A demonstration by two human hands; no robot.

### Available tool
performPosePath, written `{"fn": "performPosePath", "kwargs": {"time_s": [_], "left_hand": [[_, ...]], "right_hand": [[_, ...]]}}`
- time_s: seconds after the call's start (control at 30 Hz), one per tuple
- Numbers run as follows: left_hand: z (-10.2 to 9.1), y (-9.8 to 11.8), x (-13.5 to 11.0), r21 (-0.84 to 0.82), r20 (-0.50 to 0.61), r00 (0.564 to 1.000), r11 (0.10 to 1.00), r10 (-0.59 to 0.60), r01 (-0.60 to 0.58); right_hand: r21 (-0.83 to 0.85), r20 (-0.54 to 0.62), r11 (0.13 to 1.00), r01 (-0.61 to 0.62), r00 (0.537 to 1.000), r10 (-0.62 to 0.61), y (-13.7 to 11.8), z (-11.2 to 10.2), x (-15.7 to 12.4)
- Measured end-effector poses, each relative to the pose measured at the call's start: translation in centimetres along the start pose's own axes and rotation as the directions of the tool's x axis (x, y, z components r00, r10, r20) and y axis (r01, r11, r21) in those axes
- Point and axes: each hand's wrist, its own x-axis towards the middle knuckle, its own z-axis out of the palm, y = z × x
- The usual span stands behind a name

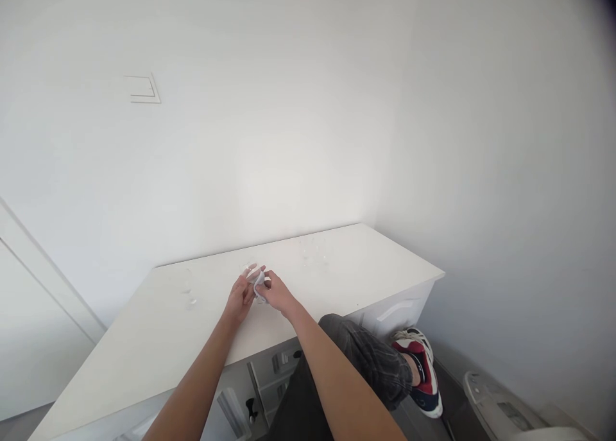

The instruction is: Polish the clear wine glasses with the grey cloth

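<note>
My left hand (239, 298) and my right hand (276, 292) meet over the middle of a white counter (158, 338). Between them is a clear drinking glass (247, 271), held by the left hand's curled fingers. The right hand pinches a small white cloth (258, 283) against the glass. A second clear glass (187, 285) stands on the counter to the left. One or two more clear glasses (314, 249) stand further back on the right, faint against the white top.
White walls close in behind and to the right of the counter. My raised knee in dark trousers (366, 357) and a red and white shoe (423, 370) are by the counter's right end. A white appliance (500, 409) sits at the lower right.
</note>
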Motion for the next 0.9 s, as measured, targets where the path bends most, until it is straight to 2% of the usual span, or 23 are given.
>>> {"fn": "performPosePath", "kwargs": {"time_s": [0.13, 0.27, 0.33, 0.4, 0.5, 0.6, 0.73, 0.9], "left_hand": [[-0.08, -0.08, -0.10, 0.008, 0.032, 0.999, 1.000, -0.005, 0.005], [0.15, -0.12, -0.18, 0.020, 0.055, 0.998, 1.000, -0.015, 0.014], [0.13, -0.20, -0.04, 0.047, 0.027, 1.000, 0.999, -0.010, 0.009], [0.03, -0.24, 0.19, 0.077, -0.039, 0.999, 0.997, 0.010, -0.007], [0.00, -0.09, 0.33, 0.082, -0.091, 0.996, 0.997, 0.012, -0.004], [0.25, 0.28, 0.07, 0.007, -0.045, 0.998, 0.999, -0.041, 0.041], [0.37, 0.46, -0.14, -0.076, 0.021, 0.996, 0.993, -0.087, 0.088], [-0.12, -0.06, 0.32, -0.057, 0.017, 0.999, 0.997, -0.052, 0.053]], "right_hand": [[-0.220, -0.004, 0.975, 0.040, 0.999, -0.042, 0.11, 0.01, 0.19], [-0.392, -0.105, 0.920, -0.002, 0.994, -0.042, 0.07, 0.01, 0.52], [-0.345, -0.139, 0.938, -0.030, 0.990, -0.019, -0.10, 0.08, 0.49], [-0.224, -0.128, 0.973, -0.045, 0.992, 0.017, -0.32, 0.20, 0.33], [-0.050, -0.031, 0.994, -0.095, 0.995, 0.094, -0.63, 0.45, 0.05], [0.033, 0.070, 0.989, -0.145, 0.987, 0.143, -0.79, 0.61, -0.12], [0.044, 0.083, 0.986, -0.163, 0.984, 0.159, -0.69, 0.51, -0.09], [-0.052, 0.053, 0.989, -0.137, 0.989, 0.140, -0.57, 0.47, -0.15]]}}
